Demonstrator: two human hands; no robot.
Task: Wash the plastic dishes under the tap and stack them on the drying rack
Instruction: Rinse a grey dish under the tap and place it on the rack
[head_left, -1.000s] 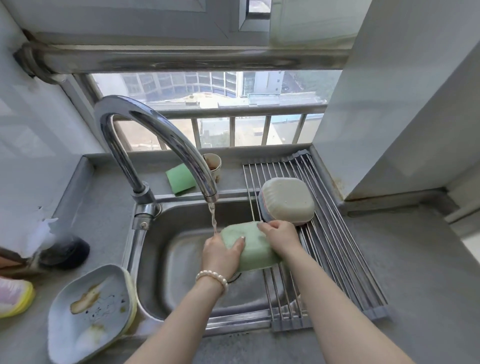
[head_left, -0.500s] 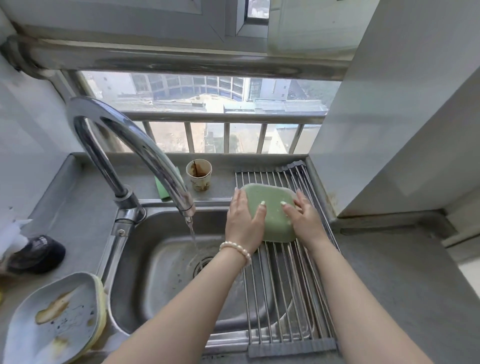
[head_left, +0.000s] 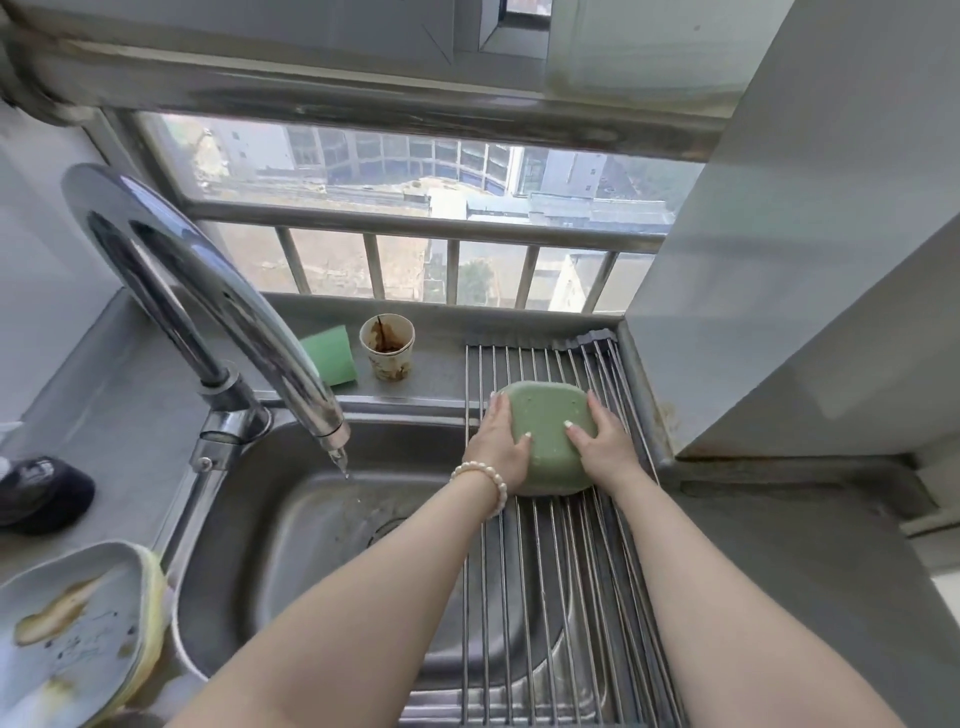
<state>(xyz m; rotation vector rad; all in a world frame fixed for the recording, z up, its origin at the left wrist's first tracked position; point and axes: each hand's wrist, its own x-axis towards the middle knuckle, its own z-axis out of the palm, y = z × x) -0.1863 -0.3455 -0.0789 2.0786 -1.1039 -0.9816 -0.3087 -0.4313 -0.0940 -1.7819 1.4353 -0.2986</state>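
Observation:
A green plastic dish (head_left: 548, 426) lies upside down at the far end of the steel roll-up drying rack (head_left: 545, 571) over the right side of the sink. My left hand (head_left: 496, 449) grips its left side and my right hand (head_left: 605, 449) grips its right side, both thumbs on top. The white dish seen earlier on the rack is hidden, under the green one as far as I can tell. A dirty grey-blue plate (head_left: 67, 634) sits on a yellow dish (head_left: 153, 597) at the lower left. The tap (head_left: 208, 291) only drips.
The sink basin (head_left: 291, 519) lies open left of the rack. A stained paper cup (head_left: 387, 348) and a green sponge (head_left: 330, 353) stand on the back ledge. A dark round object (head_left: 41, 493) lies on the left counter. A wall corner rises right of the rack.
Both hands carried the green dish from under the tap to the far end of the rack, over the white dish. The water stream has thinned to drips.

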